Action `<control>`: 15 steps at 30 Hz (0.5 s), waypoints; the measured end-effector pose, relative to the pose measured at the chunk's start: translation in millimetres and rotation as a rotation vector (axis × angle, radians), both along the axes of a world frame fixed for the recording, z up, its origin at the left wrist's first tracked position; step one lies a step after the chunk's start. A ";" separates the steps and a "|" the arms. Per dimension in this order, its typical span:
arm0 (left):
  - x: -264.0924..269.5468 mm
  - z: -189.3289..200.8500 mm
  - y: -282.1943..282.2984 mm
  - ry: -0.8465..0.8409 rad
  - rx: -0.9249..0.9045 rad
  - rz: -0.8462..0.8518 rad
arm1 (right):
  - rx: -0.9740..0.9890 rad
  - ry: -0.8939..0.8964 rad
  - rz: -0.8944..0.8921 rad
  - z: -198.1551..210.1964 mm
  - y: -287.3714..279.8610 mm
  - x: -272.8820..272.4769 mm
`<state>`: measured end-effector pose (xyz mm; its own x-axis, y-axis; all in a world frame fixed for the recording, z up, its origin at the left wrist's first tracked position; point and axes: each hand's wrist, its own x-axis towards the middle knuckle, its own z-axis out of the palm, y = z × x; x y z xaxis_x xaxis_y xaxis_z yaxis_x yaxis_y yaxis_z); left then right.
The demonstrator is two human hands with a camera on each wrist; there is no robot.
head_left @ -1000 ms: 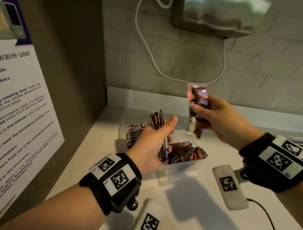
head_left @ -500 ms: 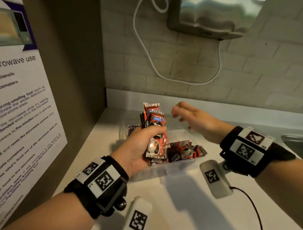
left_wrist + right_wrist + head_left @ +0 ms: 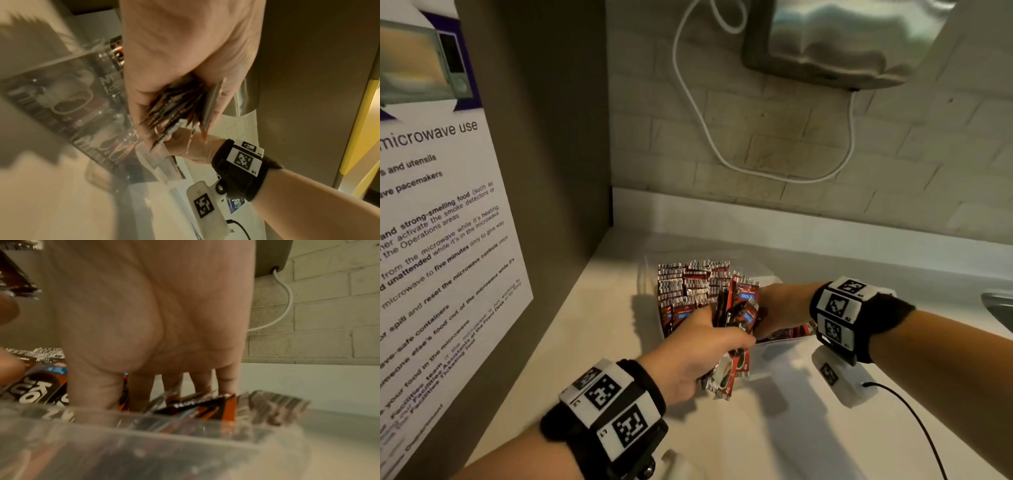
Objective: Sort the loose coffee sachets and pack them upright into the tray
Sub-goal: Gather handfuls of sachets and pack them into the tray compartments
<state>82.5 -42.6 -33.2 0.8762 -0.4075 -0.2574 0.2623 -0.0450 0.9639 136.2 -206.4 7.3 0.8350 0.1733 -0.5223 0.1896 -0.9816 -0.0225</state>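
Note:
A clear plastic tray (image 3: 774,353) sits on the white counter. A row of red and black coffee sachets (image 3: 693,284) stands upright in its left part, and loose sachets (image 3: 794,331) lie in its right part. My left hand (image 3: 702,349) grips a fanned bundle of sachets (image 3: 739,308) over the tray's front; the left wrist view shows the bundle's (image 3: 180,110) edges between thumb and fingers. My right hand (image 3: 779,306) reaches down into the tray. In the right wrist view its straight fingers (image 3: 139,391) touch the loose sachets (image 3: 197,404); the tips are hidden.
A brown side panel with a microwave notice (image 3: 441,240) closes the left. A metal wall unit (image 3: 842,41) with a white cable (image 3: 695,113) hangs over the brick wall. A sink edge (image 3: 1000,305) is at the right. A black cable (image 3: 914,421) trails on the counter.
My right hand gave its raised sachet to the left hand's bundle, then dropped empty into the tray's right part. The left hand lowered the bundle towards the tray's front.

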 end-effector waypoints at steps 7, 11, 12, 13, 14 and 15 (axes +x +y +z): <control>1.1 -3.7 -0.3 0.017 0.010 0.045 | -0.190 0.066 0.072 11.0 -6.7 1.6; -0.5 -3.3 -0.4 0.012 0.008 0.061 | -0.371 0.092 0.122 22.5 -11.7 -0.2; -0.7 -3.1 -0.5 0.012 0.005 0.061 | -0.411 0.064 0.131 24.8 -10.6 -2.3; -0.7 -2.6 -0.6 0.011 0.005 0.059 | -0.448 0.033 0.146 25.9 -9.7 -3.5; -0.6 -2.3 -0.5 0.010 0.007 0.059 | -0.478 0.020 0.165 26.6 -8.6 -4.2; -0.5 -1.8 -0.4 0.009 0.008 0.058 | -0.498 0.027 0.179 26.5 -7.6 -4.8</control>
<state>82.0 -42.9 -35.1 0.8960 -0.3537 -0.2684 0.2734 -0.0369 0.9612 131.4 -214.1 33.8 0.8003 0.0375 -0.5984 0.3612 -0.8268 0.4313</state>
